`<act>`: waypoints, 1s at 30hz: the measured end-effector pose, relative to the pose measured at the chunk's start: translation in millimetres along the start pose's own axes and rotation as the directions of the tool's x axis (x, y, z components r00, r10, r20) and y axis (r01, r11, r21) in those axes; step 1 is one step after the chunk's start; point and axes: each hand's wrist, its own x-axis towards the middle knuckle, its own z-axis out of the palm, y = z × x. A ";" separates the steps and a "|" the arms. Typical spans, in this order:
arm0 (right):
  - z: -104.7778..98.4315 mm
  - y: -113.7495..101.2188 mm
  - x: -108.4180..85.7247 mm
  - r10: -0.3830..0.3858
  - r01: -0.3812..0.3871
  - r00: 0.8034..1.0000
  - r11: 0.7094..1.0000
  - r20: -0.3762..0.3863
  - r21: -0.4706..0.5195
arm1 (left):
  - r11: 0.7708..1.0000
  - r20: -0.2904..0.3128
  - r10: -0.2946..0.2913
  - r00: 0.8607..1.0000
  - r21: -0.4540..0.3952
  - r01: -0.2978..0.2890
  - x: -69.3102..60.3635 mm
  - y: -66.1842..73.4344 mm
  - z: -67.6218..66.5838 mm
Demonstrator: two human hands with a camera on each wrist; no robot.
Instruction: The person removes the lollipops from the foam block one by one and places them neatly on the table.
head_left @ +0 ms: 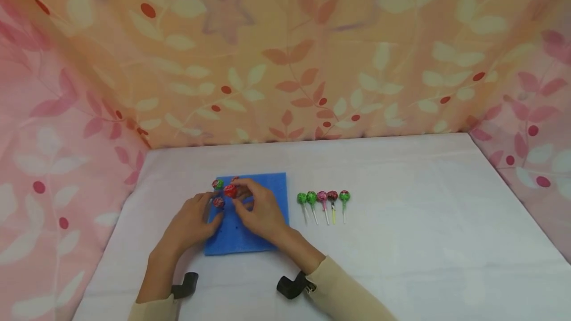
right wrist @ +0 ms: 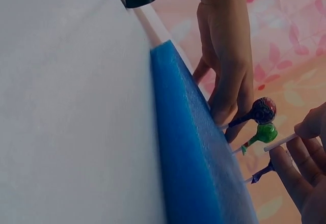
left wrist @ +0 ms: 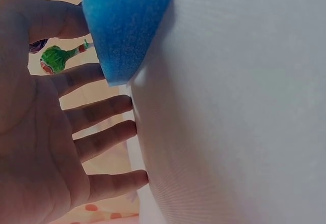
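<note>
A blue foam block (head_left: 263, 239) lies on the table, with three lollipops standing in its far left part: a green one (head_left: 217, 184), a dark red one (head_left: 218, 202) and one partly hidden behind my right hand (head_left: 263, 214). That hand pinches a red lollipop (head_left: 230, 191) above the block; in the right wrist view its white stick (right wrist: 280, 142) juts from the fingers, its tip clear of the foam. My left hand (head_left: 191, 222) touches the block's left edge, thumb on top near the dark red lollipop, its fingers (left wrist: 104, 141) spread and fairly straight in the left wrist view.
Right of the block, several lollipops (head_left: 322, 196) lie in a row on the white tablecloth (head_left: 424, 222), green, pink and dark red, sticks toward me. Small holes show in the foam. Patterned cloth (head_left: 285, 63) hangs behind the table and at both sides.
</note>
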 end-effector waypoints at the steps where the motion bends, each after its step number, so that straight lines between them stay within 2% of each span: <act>1: -0.8 0.2 -0.4 0.000 0.000 1.000 1.000 0.001 0.000 | 1.000 -0.001 -0.004 1.000 -0.002 0.004 -1.0 0.1 0.2; 6: -2.7 1.5 -1.6 0.011 -0.011 1.000 1.000 0.008 0.001 | 1.000 0.006 -0.024 1.000 -0.005 0.024 -4.0 1.1 0.8; 12: -4.5 0.2 -0.8 -0.005 0.005 1.000 1.000 -0.004 -0.008 | 1.000 0.006 -0.010 1.000 -0.009 0.010 -1.8 3.8 -0.6; 20: -9.1 -6.8 0.5 0.038 -0.037 0.999 0.998 -0.025 0.052 | 1.000 0.030 -0.025 0.999 0.001 0.025 0.8 3.0 -5.9; 26: -16.5 -8.8 -8.6 0.060 -0.059 0.998 0.996 -0.004 0.060 | 0.999 0.036 -0.036 0.999 -0.001 0.036 1.2 2.1 -3.6; 30: -25.6 -8.3 -17.3 0.073 -0.072 0.997 0.996 -0.023 0.043 | 0.999 0.044 -0.044 0.998 -0.012 0.045 -1.7 4.1 -2.3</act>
